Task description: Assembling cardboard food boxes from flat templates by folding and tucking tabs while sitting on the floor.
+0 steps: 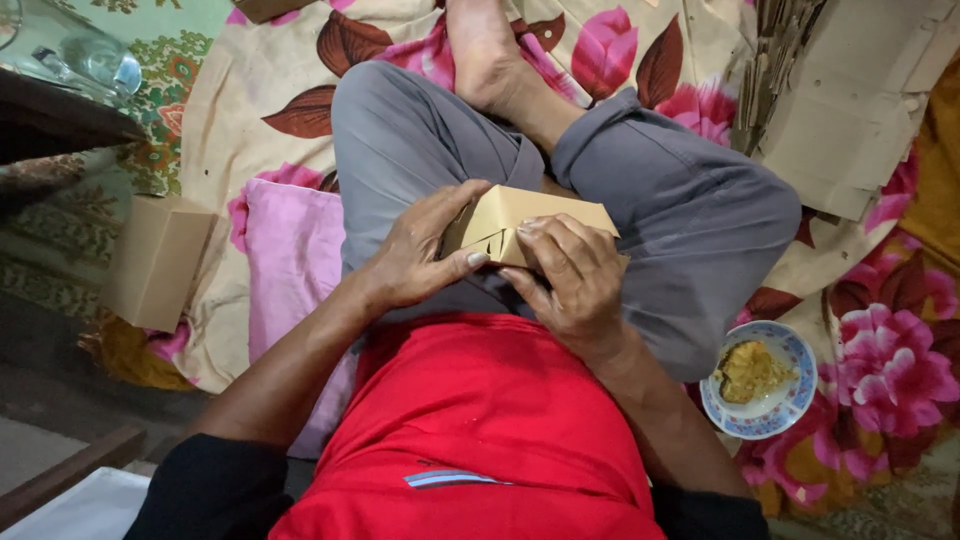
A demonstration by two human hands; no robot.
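Both hands, left hand (420, 255) and right hand (572, 280), are gripping a small tan cardboard box (520, 222), seemingly folding its end flap; tucking it needs thumb pressure.

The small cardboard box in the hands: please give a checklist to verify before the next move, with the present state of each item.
1. Left hand grips the small cardboard box: ok.
2. Right hand supports the box end: ok.
3. End flap fully closed: not ok, a gap shows.
4. Box contents: cannot tell.
5. Paste bowl within reach at the right: ok.
6. Flat cardboard stack nearby: ok.
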